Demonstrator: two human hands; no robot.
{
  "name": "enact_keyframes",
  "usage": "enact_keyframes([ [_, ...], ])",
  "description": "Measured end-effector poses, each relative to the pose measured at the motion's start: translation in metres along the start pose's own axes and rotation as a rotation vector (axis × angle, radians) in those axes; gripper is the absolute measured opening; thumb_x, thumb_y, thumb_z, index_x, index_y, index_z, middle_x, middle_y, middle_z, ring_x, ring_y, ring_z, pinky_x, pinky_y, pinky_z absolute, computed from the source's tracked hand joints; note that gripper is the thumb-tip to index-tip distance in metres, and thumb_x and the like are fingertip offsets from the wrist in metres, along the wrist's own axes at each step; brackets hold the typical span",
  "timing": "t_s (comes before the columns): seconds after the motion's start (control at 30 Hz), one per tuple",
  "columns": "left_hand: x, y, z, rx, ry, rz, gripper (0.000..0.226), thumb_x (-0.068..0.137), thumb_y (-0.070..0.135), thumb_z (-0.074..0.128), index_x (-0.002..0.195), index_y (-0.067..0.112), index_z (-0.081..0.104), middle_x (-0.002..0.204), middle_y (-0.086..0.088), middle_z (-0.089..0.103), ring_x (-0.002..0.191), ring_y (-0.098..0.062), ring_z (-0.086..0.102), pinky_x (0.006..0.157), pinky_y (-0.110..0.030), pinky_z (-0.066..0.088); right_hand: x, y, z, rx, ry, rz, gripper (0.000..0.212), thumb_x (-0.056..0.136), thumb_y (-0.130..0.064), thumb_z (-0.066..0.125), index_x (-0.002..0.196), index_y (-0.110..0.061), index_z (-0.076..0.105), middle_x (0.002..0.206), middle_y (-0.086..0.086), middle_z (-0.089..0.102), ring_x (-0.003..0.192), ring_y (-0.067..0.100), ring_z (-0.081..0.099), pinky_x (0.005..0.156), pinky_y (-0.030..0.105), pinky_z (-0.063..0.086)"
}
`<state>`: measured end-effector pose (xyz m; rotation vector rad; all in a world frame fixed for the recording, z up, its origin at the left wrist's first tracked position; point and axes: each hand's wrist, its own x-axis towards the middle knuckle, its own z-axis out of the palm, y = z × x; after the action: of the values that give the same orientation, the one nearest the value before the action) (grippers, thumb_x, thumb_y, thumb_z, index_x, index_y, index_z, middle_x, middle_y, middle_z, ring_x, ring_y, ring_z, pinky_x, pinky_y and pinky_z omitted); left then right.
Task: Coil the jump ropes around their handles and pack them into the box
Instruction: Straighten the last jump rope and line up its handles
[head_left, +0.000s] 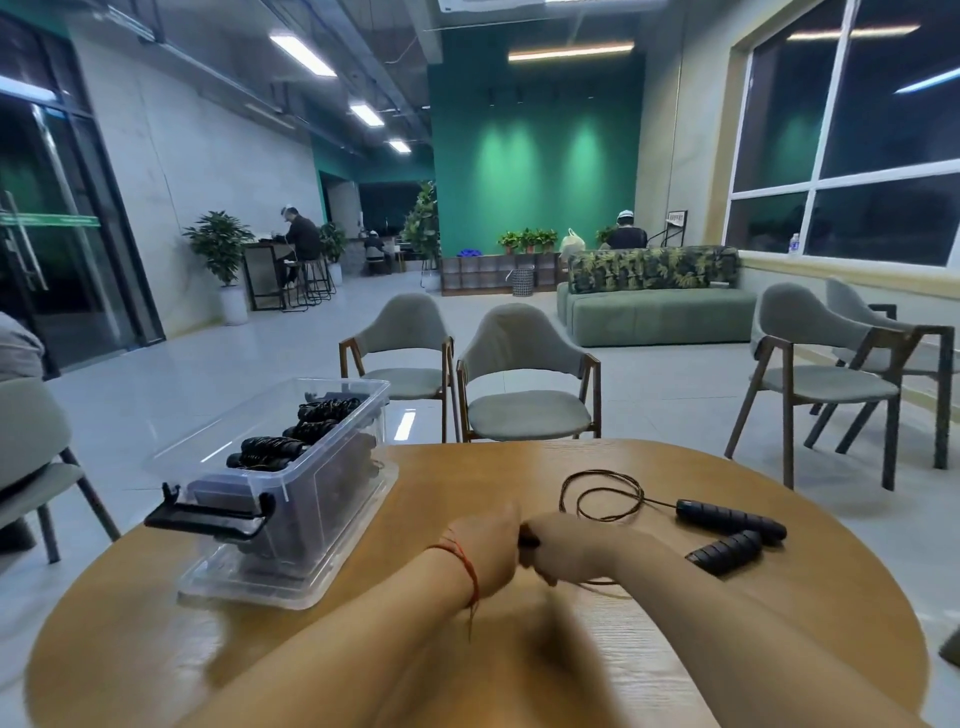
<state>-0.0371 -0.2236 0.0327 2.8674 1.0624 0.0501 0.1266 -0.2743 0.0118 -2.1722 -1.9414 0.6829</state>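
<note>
- grey chair (36, 441): standing at the far left, off the tabletop, with a person's grey sleeve (18, 348) showing above it.
- clear plastic box (311, 499): sitting open on the left part of the round wooden tabletop (779, 639). It is resting on a clear lid (244, 590), and a black latch (208, 519) is sticking out at its near end.
- coiled jump ropes (291, 441): lying inside the box, black and piled nearly to the rim.
- left hand (488, 545): hovering near the middle with its back facing the camera, a red string bracelet (464, 564) circling the wrist. It is gripping a black handle (529, 539), its fingers hidden.
- right hand (563, 545): meeting the left hand, fingers curling round the same handle. Only a small dark part is showing between the two hands, and a thin cord (597, 584) is trailing under the wrist.
- loose jump rope (602, 496): lying on the tabletop just right of the hands, its cord forming a loop and its two ribbed handles (732, 519) lying close together at an angle.
- two grey chairs (524, 395): standing just beyond the far edge of the tabletop, with more chairs (821, 364) standing to the right.
- green sofa (660, 312): sitting far behind.
- framed sign (677, 221): hanging on the far wall, its writing too small to read.
- bottle (794, 244): standing on the window sill at the right, its label too small to read.
</note>
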Motion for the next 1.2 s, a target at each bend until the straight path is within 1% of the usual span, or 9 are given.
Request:
enact_keyframes([
  [0.1, 0.008, -0.015, -0.015, -0.045, 0.202, 0.010, 0.012, 0.108, 0.027, 0.050, 0.120, 0.025, 0.052, 0.095, 0.007, 0.063, 0.078, -0.012, 0.062, 0.069, -0.025, 0.050, 0.004, 0.000, -0.019, 0.369, 0.217, -0.003, 0.035, 0.104, -0.052, 0.051, 0.087, -0.028, 0.070, 0.071, -0.012, 0.061, 0.068, 0.015, 0.059, 0.063, 0.031, 0.049],
  [0.2, 0.014, -0.037, -0.026, -0.078, 0.350, -0.034, 0.019, 0.106, 0.025, 0.050, 0.124, 0.029, 0.054, 0.095, 0.009, 0.063, 0.078, -0.009, 0.061, 0.073, -0.024, 0.052, 0.002, -0.008, -0.042, 0.656, 0.394, -0.036, 0.032, 0.107, -0.039, 0.056, 0.084, -0.021, 0.070, 0.063, -0.006, 0.048, 0.058, 0.015, 0.043, 0.054, 0.029, 0.036],
  [0.3, 0.020, -0.065, -0.032, -0.211, 0.333, -0.146, 0.020, 0.104, 0.024, 0.047, 0.121, 0.029, 0.057, 0.096, 0.005, 0.067, 0.082, -0.015, 0.067, 0.080, -0.038, 0.061, 0.004, -0.015, -0.068, 0.971, 0.515, -0.023, 0.027, 0.107, -0.029, 0.056, 0.084, -0.017, 0.063, 0.061, -0.005, 0.039, 0.054, 0.013, 0.031, 0.049, 0.027, 0.025],
  [0.4, 0.024, -0.090, -0.034, -0.267, 0.349, -0.242, 0.012, 0.103, 0.038, 0.052, 0.112, 0.030, 0.051, 0.093, 0.010, 0.063, 0.081, -0.010, 0.064, 0.069, -0.032, 0.056, 0.011, -0.018, -0.088, 1.244, 0.574, 0.003, 0.027, 0.109, -0.026, 0.051, 0.084, -0.018, 0.057, 0.059, -0.008, 0.032, 0.049, 0.009, 0.023, 0.043, 0.023, 0.016],
  [0.57, 0.035, -0.123, -0.013, -0.370, 0.344, -0.380, 0.043, 0.098, 0.055, 0.053, 0.129, 0.027, 0.044, 0.095, 0.004, 0.069, 0.086, -0.017, 0.067, 0.069, -0.034, 0.053, 0.036, -0.012, -0.114, 1.621, 0.679, 0.016, 0.033, 0.111, -0.028, 0.047, 0.079, -0.022, 0.050, 0.059, -0.008, 0.026, 0.044, 0.008, 0.018, 0.038, 0.022, 0.014],
  [0.67, 0.054, -0.132, 0.011, -0.399, 0.339, -0.405, 0.058, 0.094, 0.061, 0.054, 0.136, 0.022, 0.046, 0.105, -0.002, 0.070, 0.094, -0.023, 0.067, 0.083, -0.043, 0.060, 0.062, 0.000, -0.128, 1.608, 0.689, 0.044, 0.034, 0.112, -0.030, 0.045, 0.080, -0.022, 0.051, 0.058, -0.008, 0.029, 0.045, 0.008, 0.019, 0.038, 0.022, 0.014],
  [1.0, 0.109, -0.110, 0.075, -0.502, 0.193, -0.217, 0.025, 0.102, 0.053, 0.058, 0.123, 0.039, 0.054, 0.107, 0.018, 0.063, 0.093, -0.001, 0.062, 0.085, -0.031, 0.060, 0.175, 0.004, -0.164, 1.396, 0.582, -0.040, 0.028, 0.114, -0.034, 0.044, 0.097, -0.016, 0.057, 0.062, -0.005, 0.027, 0.052, 0.010, 0.019, 0.044, 0.023, 0.016],
  [1.1, 0.128, -0.109, 0.083, -0.530, 0.207, -0.205, 0.026, 0.102, 0.057, 0.054, 0.124, 0.043, 0.055, 0.107, 0.021, 0.060, 0.097, -0.001, 0.061, 0.089, -0.032, 0.061, 0.210, 0.010, -0.179, 1.385, 0.598, -0.001, 0.031, 0.113, -0.036, 0.048, 0.114, -0.009, 0.063, 0.065, -0.005, 0.036, 0.051, 0.008, 0.031, 0.046, 0.021, 0.029],
  [1.2, 0.142, -0.112, 0.086, -0.564, 0.259, -0.199, 0.028, 0.104, 0.055, 0.049, 0.126, 0.041, 0.057, 0.110, 0.022, 0.060, 0.102, -0.004, 0.060, 0.093, -0.035, 0.058, 0.232, 0.023, -0.186, 1.225, 0.417, 0.199, 0.063, 0.100, -0.059, 0.065, 0.141, -0.014, 0.050, 0.104, 0.009, 0.064, 0.094, 0.024, 0.066, 0.084, 0.037, 0.057],
])
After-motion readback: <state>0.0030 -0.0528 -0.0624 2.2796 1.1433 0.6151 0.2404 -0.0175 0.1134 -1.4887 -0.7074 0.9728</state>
